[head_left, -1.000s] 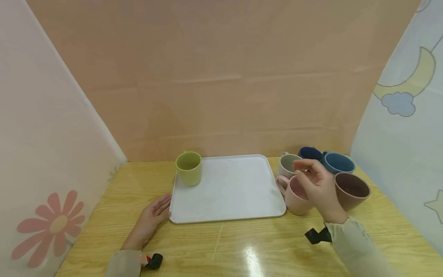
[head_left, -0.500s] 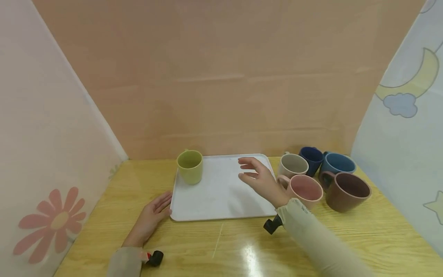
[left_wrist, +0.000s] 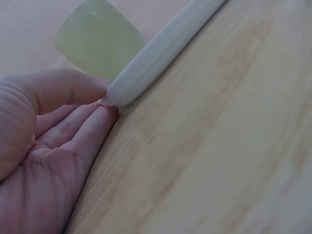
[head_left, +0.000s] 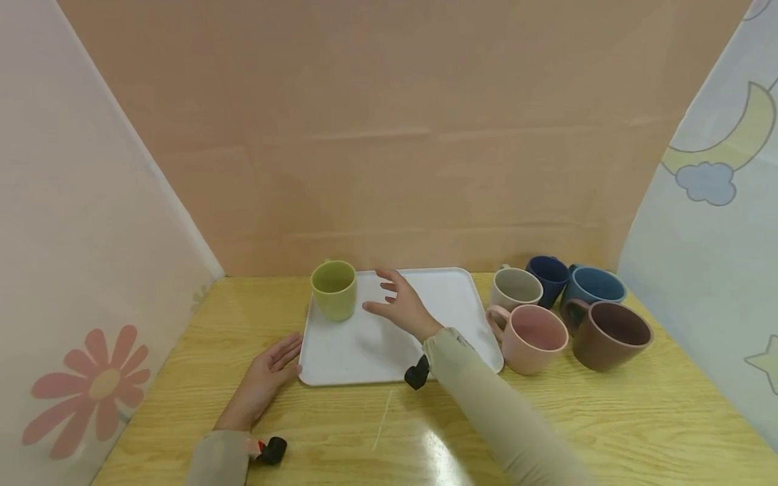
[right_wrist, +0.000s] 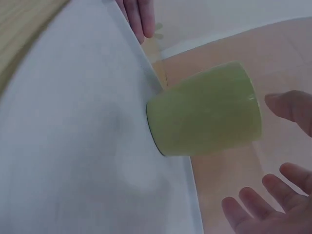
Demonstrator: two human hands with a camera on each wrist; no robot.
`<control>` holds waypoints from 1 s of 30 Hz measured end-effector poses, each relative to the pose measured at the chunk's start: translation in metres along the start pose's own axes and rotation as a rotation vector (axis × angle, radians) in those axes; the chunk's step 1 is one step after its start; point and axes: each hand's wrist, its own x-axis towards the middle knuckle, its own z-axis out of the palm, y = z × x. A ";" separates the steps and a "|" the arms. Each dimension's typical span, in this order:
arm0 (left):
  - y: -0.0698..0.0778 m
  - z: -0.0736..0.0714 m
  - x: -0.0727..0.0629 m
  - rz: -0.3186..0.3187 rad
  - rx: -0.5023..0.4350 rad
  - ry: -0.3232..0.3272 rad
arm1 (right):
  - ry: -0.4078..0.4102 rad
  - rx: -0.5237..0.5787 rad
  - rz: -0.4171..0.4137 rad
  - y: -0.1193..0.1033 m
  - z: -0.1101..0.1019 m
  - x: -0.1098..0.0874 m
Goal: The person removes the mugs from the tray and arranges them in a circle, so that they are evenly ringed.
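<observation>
My right hand (head_left: 404,307) is over the white tray (head_left: 419,351), just right of a yellow-green mug (head_left: 335,297). Its fingers and thumb are spread apart and hold nothing. In the right wrist view, thumb and fingertips (right_wrist: 253,202) face the mug (right_wrist: 204,112) with a gap between. The mug stands upright on the tray's back left corner, handle toward the wall. My left hand (head_left: 264,381) lies palm up on the table at the tray's left edge. In the left wrist view, its thumb tip touches the tray rim (left_wrist: 146,63), and its straight fingers reach along the rim.
On the right stand a pink mug (head_left: 529,344), a brown mug (head_left: 604,344), a light grey mug (head_left: 516,287), a dark blue mug (head_left: 550,277) and a blue mug (head_left: 592,287). Behind the wooden table (head_left: 340,432) rises a peach-coloured backdrop (head_left: 389,169).
My right hand has moved left from above the pink mug, across the tray, to beside the yellow-green mug, with its fingers spreading. The left hand has stayed at the tray's edge.
</observation>
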 end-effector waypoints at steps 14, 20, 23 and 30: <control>-0.002 0.001 0.005 0.017 -0.016 -0.001 | 0.070 0.032 -0.004 0.001 0.053 0.027; -0.001 0.000 0.004 0.013 -0.008 -0.005 | 0.115 0.027 -0.040 -0.001 0.071 0.031; 0.000 0.001 0.003 0.013 -0.008 -0.006 | 0.153 0.014 -0.041 0.001 0.076 0.033; -0.001 0.000 0.003 0.020 0.000 -0.002 | 0.207 -0.024 -0.066 0.005 0.081 0.036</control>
